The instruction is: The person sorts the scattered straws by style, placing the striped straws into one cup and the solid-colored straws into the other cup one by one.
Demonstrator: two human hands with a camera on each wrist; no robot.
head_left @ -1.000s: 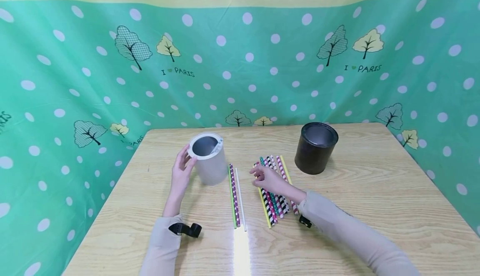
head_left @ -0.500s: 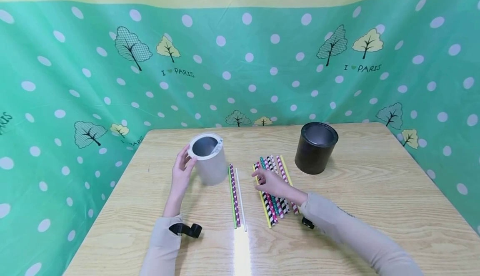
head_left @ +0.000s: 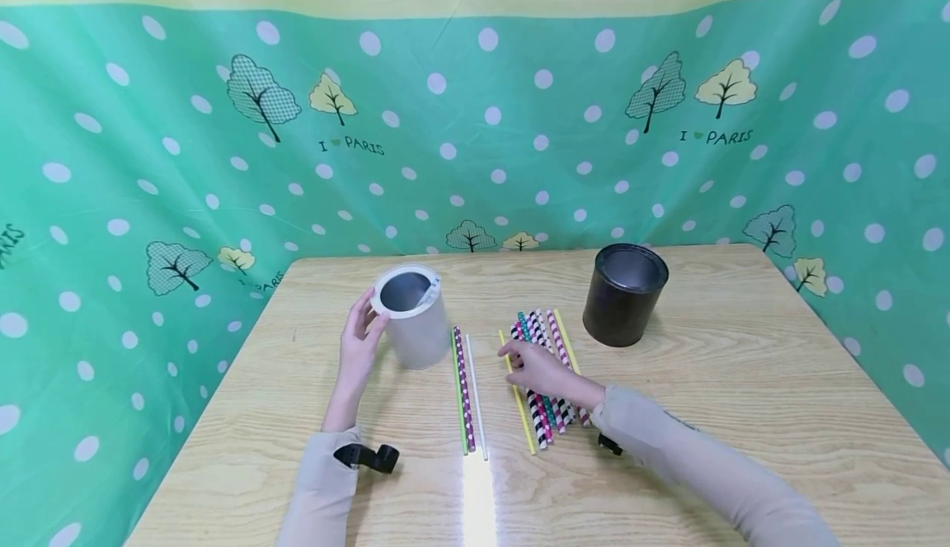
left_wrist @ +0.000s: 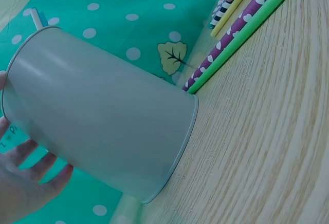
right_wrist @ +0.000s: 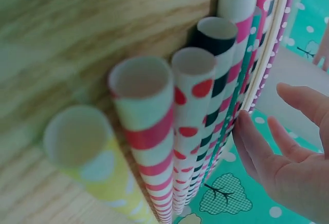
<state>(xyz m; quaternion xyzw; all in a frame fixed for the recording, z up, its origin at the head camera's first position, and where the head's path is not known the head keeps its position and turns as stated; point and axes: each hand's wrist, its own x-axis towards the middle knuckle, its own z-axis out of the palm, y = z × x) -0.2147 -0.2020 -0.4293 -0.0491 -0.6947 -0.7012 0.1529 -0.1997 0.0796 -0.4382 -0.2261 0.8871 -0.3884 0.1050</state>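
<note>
My left hand (head_left: 359,349) holds the white can (head_left: 419,337) at its upper left side, thumb and fingers around the rim; the can stands upright. In the left wrist view, fingers lie along the can's wall. My right hand (head_left: 545,368) is over a group of patterned paper straws (head_left: 537,420), its fingers apart and loosely bent, fingertips right at the straws' left side. A yellow straw (head_left: 523,415) lies just left of that group, partly under the fingers. Beside the can lie a green straw (head_left: 459,398), a purple dotted straw (head_left: 464,390) and a white straw (head_left: 477,398).
A dark open can (head_left: 623,304) stands at the back right of the wooden table (head_left: 712,365). A green dotted curtain (head_left: 475,118) hangs behind the table. Light reflects near the table's front.
A gap has appeared between the left yellow straw and the group, whose nearest straws have shifted slightly right. My right hand has moved a little right and nearer. The left hand stays on the can.
</note>
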